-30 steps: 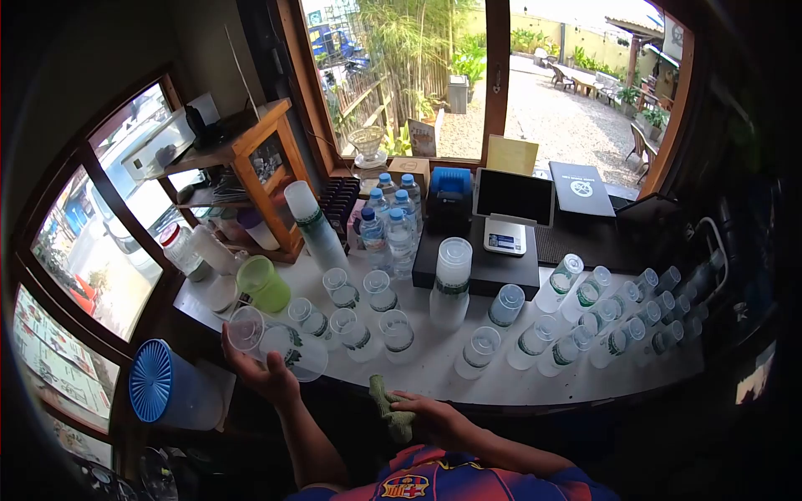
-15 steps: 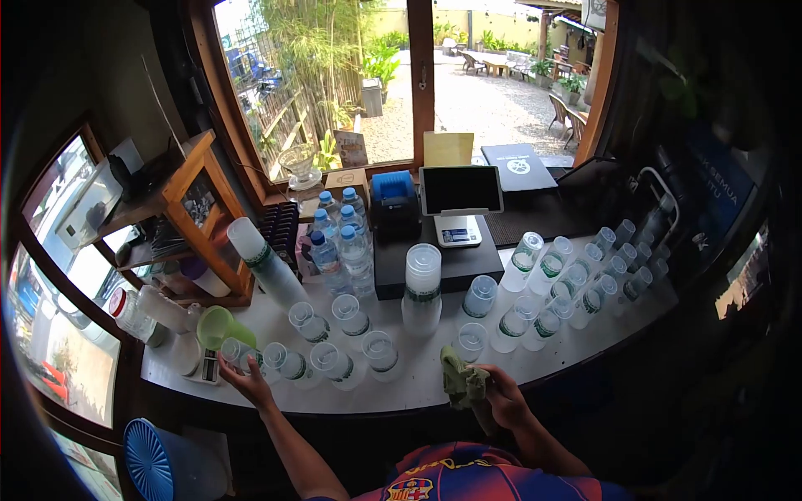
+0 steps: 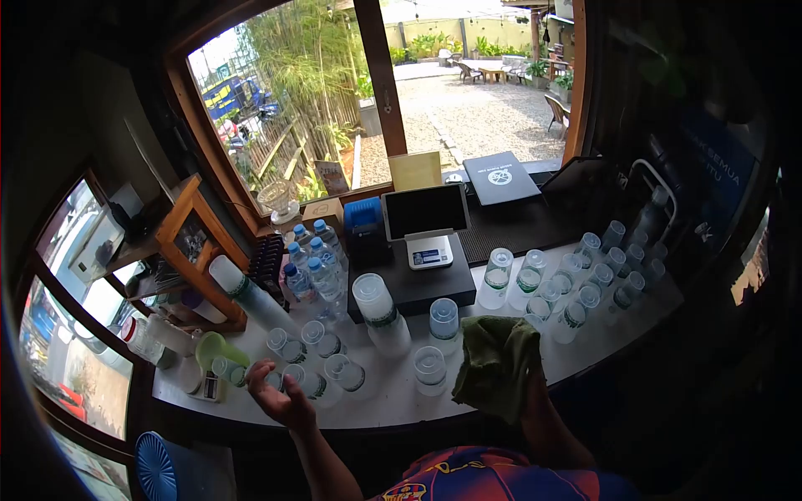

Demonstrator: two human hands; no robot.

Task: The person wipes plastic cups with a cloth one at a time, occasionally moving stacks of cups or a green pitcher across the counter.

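My left hand (image 3: 281,399) hovers with fingers apart over the front-left group of clear plastic cups (image 3: 311,382) lying on the white counter (image 3: 393,402); it grips nothing, and its fingertips are at or very near a cup. My right hand (image 3: 530,391) is raised above the counter's front edge and grips a green cloth (image 3: 496,364), which hangs in front of it and hides most of the fingers. A lone cup (image 3: 430,367) stands just left of the cloth.
A tall stack of cups (image 3: 380,316) stands mid-counter, with water bottles (image 3: 313,269) behind it. Several cups (image 3: 576,288) fill the right side. A tablet (image 3: 424,211), a blue printer (image 3: 363,225) and a wooden shelf (image 3: 188,244) line the back. A green pitcher (image 3: 215,346) sits at the left.
My left hand set its cup down among the left group and let go. My right hand lifted the green cloth off the counter edge, up and to the right. The view swung right.
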